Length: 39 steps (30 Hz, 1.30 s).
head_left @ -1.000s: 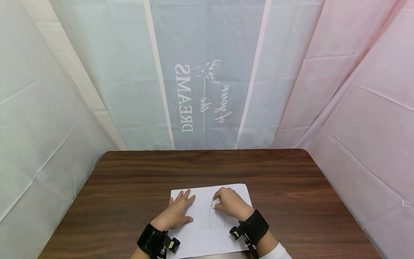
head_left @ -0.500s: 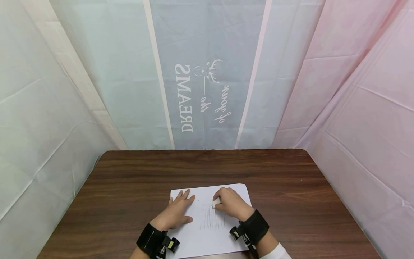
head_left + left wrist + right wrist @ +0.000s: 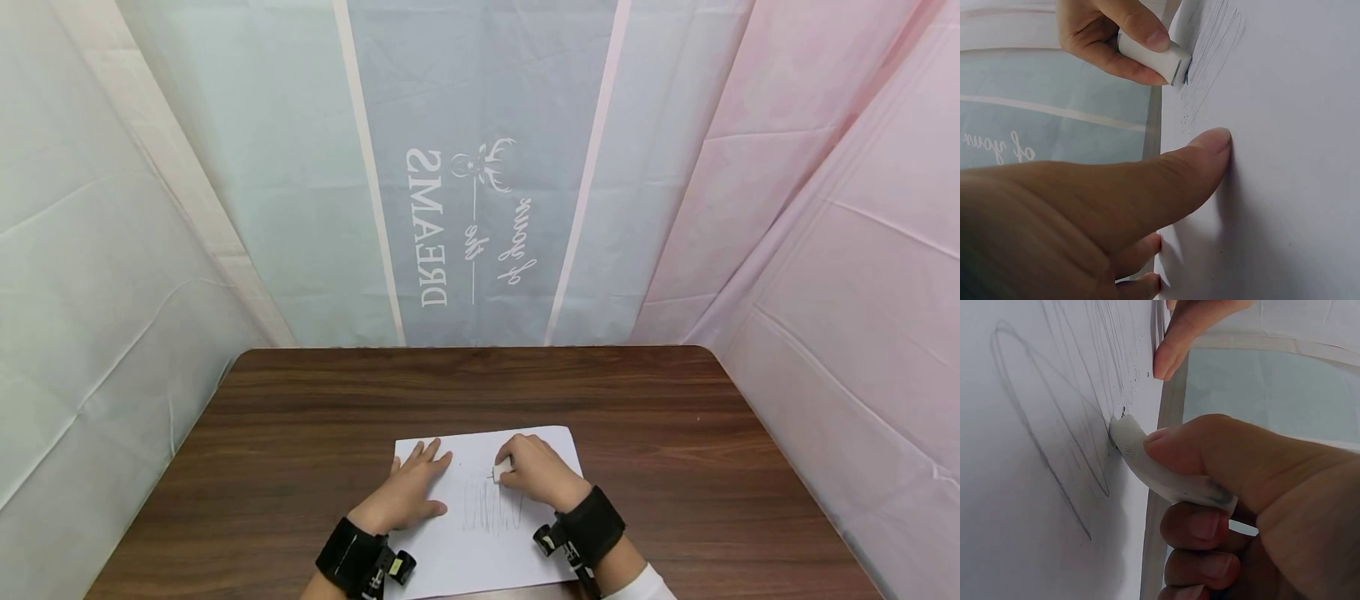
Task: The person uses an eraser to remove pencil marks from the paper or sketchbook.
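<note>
A white sheet of paper (image 3: 480, 567) lies on the table with thin pencil scribbles (image 3: 491, 508) across its middle. My right hand (image 3: 542, 473) pinches a white eraser (image 3: 1160, 472) between thumb and fingers. One worn end of the eraser meets the paper at the top of the scribbles, where small dark crumbs show in the right wrist view. My left hand (image 3: 405, 496) rests on the left part of the sheet, fingers spread and thumb straight. In the left wrist view its thumb (image 3: 1172, 178) presses on the paper, below the eraser and the marks.
The brown wooden table (image 3: 315, 417) reaches back to a pale blue curtain (image 3: 480, 100) with printed lettering. White cloth (image 3: 97, 292) hangs at the left and pink cloth (image 3: 847, 250) at the right. Black straps with small cameras wrap both wrists.
Hardly anything differs. The right hand with the eraser has shifted very slightly to the right, while the left hand stays in place on the paper.
</note>
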Motion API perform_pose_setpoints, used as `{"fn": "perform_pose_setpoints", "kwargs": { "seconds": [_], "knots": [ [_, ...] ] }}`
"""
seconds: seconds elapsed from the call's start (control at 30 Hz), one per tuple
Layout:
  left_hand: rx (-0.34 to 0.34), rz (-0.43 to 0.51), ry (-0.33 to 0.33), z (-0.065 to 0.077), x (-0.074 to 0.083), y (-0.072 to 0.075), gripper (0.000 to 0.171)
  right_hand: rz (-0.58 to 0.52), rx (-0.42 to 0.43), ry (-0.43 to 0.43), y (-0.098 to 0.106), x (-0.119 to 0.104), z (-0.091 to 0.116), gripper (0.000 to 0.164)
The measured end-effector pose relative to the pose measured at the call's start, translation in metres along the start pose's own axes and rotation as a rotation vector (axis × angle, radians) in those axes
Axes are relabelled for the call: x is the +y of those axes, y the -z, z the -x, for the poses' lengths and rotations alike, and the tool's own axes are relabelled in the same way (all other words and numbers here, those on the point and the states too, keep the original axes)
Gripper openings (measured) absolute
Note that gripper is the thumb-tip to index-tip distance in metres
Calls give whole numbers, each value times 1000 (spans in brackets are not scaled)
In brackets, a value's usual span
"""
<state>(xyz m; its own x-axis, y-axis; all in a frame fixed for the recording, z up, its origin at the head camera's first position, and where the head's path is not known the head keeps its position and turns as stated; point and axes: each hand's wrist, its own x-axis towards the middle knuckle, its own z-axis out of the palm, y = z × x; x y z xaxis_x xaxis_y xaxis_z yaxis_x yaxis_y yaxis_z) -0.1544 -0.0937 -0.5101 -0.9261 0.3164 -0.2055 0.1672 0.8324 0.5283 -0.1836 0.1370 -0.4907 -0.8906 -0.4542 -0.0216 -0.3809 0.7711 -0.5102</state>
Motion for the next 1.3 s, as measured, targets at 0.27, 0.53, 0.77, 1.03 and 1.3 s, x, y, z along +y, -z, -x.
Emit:
{"fn": "perform_pose_setpoints", "kwargs": {
  "seconds": [0.27,0.53,0.77,1.03,1.3],
  "knots": [
    [4,1,-1,1,1,-1,72,5,1,0,0,1,1,18],
    [-2,-7,7,0,1,-1,72,16,4,-6,0,3,1,18],
    [1,-3,4,1,1,-1,72,10,5,-15,2,3,2,18],
    [2,1,3,1,2,-1,72,4,-7,-25,2,3,2,18],
    [4,-5,8,0,2,-2,72,-1,-11,-21,5,3,3,18]
  ]
}}
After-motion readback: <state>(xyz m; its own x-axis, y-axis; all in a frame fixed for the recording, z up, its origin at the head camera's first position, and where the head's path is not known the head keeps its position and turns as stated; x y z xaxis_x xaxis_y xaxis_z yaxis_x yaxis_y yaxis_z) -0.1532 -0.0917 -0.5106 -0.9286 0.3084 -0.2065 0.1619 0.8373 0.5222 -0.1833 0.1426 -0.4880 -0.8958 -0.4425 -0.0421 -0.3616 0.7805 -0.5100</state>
